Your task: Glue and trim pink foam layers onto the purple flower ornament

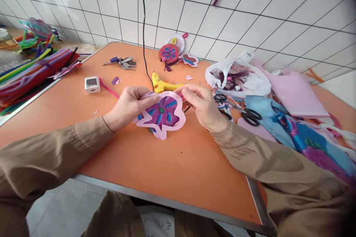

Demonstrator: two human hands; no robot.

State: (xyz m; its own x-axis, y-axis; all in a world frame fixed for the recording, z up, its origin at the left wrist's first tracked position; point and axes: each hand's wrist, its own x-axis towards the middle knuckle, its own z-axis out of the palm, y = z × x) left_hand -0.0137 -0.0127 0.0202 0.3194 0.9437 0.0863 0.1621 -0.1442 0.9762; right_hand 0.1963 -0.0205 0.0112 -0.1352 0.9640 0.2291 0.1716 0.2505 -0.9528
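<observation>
A flower-shaped foam cutout, pink at the rim with a purple and blue printed centre, is held just above the orange table. My left hand grips its left edge, thumb on top. My right hand pinches its upper right edge with closed fingers. A yellow glue gun lies right behind the cutout, its black cord running up the tiled wall.
Black scissors, pink foam sheets, printed blue fabric and a white plastic bag crowd the right side. Keys, a small white box and finished ornaments lie further back. Pipe cleaners pile up at the left.
</observation>
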